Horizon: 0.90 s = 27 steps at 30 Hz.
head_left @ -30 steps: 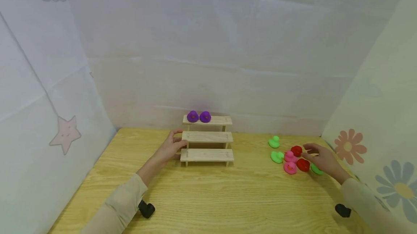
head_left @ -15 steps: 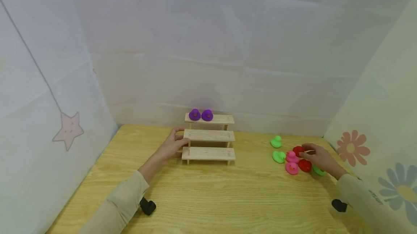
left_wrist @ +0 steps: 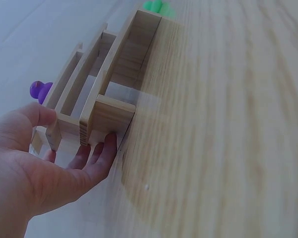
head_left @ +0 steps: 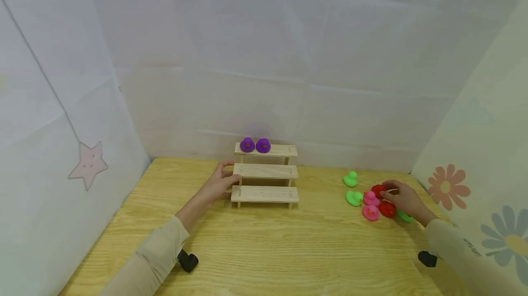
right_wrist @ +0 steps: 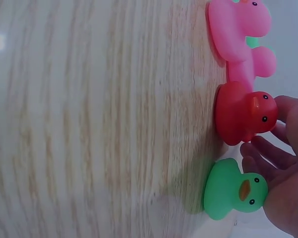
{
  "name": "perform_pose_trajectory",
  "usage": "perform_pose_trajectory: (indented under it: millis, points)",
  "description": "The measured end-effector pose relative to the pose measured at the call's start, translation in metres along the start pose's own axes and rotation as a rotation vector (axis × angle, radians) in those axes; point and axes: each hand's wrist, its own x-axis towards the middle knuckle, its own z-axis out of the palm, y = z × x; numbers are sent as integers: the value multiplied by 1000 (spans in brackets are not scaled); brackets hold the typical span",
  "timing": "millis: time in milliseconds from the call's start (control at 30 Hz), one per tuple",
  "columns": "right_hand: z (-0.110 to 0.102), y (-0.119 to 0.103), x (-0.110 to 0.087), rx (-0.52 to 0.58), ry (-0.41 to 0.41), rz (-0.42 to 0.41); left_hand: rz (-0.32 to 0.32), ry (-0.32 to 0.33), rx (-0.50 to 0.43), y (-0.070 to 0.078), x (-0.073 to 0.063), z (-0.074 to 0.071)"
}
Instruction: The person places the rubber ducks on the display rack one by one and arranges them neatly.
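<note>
My left hand (head_left: pixel 216 186) grips the left end of a three-tier wooden display stand (head_left: pixel 265 171); in the left wrist view the thumb lies on a shelf end and the fingers (left_wrist: pixel 108 151) are against the side. Two purple rubber ducks (head_left: pixel 247 145) sit at the left of the top shelf. On the right, my right hand (head_left: pixel 406 199) pinches the rear red rubber duck (head_left: pixel 376 190) between thumb and fingers. A second red duck (right_wrist: pixel 238 114) stands in front of that hand, with a green duck (right_wrist: pixel 231 191) beside it. The right wrist view hides the pinched duck.
Two pink ducks (head_left: pixel 370 213) stand close left of the red ones. Farther left are two green ducks (head_left: pixel 350 179). White cloth walls (head_left: pixel 272 57) enclose the back and sides of the wooden table (head_left: pixel 268 245). Black objects (head_left: pixel 188 261) show beside both sleeves.
My right hand has moved slightly left and its thumb and fingers have come together on the rear red duck. My left hand has stayed on the stand. The head view has shifted slightly.
</note>
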Motion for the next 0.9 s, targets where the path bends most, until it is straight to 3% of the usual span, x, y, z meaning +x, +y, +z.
perform_pose_trajectory:
  millis: [900]
  points:
    - [3,-2,-3,-59,97,33,3,2,-2,-1,0,0]
